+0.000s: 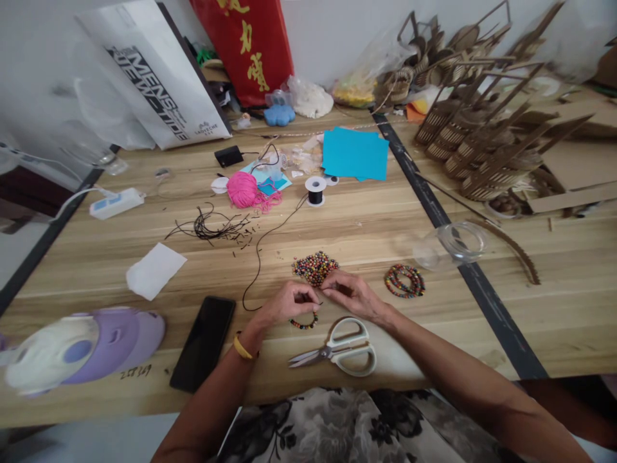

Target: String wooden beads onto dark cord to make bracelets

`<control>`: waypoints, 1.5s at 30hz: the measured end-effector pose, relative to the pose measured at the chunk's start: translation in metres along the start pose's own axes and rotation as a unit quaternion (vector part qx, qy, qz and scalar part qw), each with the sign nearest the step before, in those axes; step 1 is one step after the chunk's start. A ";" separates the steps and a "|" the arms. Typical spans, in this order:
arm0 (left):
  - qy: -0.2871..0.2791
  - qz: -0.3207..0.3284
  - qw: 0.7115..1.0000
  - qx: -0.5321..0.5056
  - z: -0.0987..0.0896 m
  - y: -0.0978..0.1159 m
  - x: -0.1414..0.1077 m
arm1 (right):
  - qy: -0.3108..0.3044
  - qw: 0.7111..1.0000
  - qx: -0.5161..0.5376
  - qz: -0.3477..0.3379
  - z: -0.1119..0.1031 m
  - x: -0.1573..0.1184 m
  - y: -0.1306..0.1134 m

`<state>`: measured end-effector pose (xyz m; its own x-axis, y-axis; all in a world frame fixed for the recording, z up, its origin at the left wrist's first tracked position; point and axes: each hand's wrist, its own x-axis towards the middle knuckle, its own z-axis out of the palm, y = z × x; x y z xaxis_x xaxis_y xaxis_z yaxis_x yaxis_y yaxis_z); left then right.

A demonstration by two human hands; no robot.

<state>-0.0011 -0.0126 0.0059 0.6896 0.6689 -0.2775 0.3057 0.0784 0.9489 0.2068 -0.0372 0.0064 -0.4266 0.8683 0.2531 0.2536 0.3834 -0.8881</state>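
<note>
Pinched fingers of my left hand [292, 301] hold a black cord, from which a short curved string of coloured beads [303, 323] hangs down to the table. My right hand [354, 294] is closed at the near edge of a pile of loose multicoloured beads [315, 266]; what its fingertips grip is too small to make out. The cord runs from near my left hand in a loop to a white spool of black cord [315, 191]. White-handled scissors [344, 348] lie just in front of both hands. Finished-looking beaded loops [405, 281] rest to the right.
On the wooden table [457, 321], a black phone [203, 343] and a purple-white device [87, 350] lie left. Behind are cut black cords [212, 226], pink yarn [243, 189] and blue sheets [355, 154]. Clear plastic rings [463, 242] and woven baskets [482, 148] are right.
</note>
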 end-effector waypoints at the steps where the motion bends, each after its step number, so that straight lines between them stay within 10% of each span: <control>1: -0.009 0.006 1.000 0.002 -0.001 0.000 -0.001 | 0.011 1.000 -0.017 -0.005 0.000 0.000 0.002; 32: 0.016 -0.025 0.999 -0.016 -0.001 0.003 -0.001 | -0.076 0.921 -0.375 -0.075 0.008 -0.002 0.004; 45: 0.026 -0.031 0.998 -0.051 0.000 0.001 -0.001 | -0.017 0.988 -0.139 -0.061 0.006 -0.001 0.002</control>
<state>-0.0013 -0.0127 0.0074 0.6360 0.6971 -0.3310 0.2768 0.1944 0.9411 0.2027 -0.0397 0.0023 -0.4955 0.8017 0.3345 0.4260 0.5598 -0.7107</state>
